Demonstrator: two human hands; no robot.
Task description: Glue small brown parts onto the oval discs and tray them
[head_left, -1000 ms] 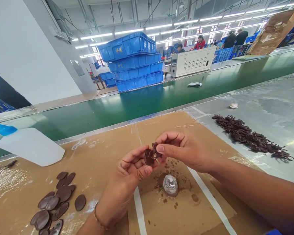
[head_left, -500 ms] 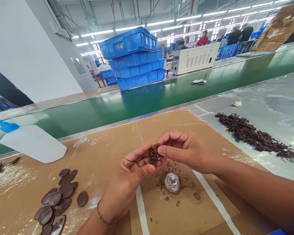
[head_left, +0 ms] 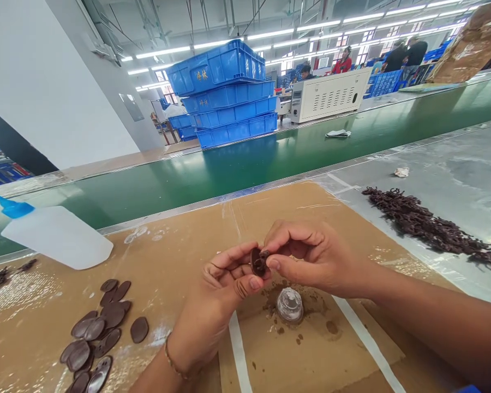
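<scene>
My left hand [head_left: 219, 300] grips a dark brown oval disc [head_left: 256, 264] by its edge, between thumb and fingers, tilted up above the board. With thumb and forefinger together, my right hand [head_left: 317, 259] pinches a small dark brown twisted piece [head_left: 264, 255] against the face of that disc. Fingertips cover part of both. Just below the hands, a small clear domed lump [head_left: 289, 305] sits on the brown sheet among dark spots. More brown oval discs [head_left: 113, 315] lie in a loose heap to the left, several overlapping.
A white squeeze bottle [head_left: 61, 237] with a blue nozzle lies at the left. Dark twig-like pieces [head_left: 425, 224] form a long pile at the right. Behind runs a green conveyor belt [head_left: 229, 174], with stacked blue crates [head_left: 229, 103] and a beige machine [head_left: 331, 95] beyond. People are farther back.
The disc has turned more edge-on, and my right fingers have pressed in closer over the twisted piece. The whole view has shifted slightly; both hands stay together.
</scene>
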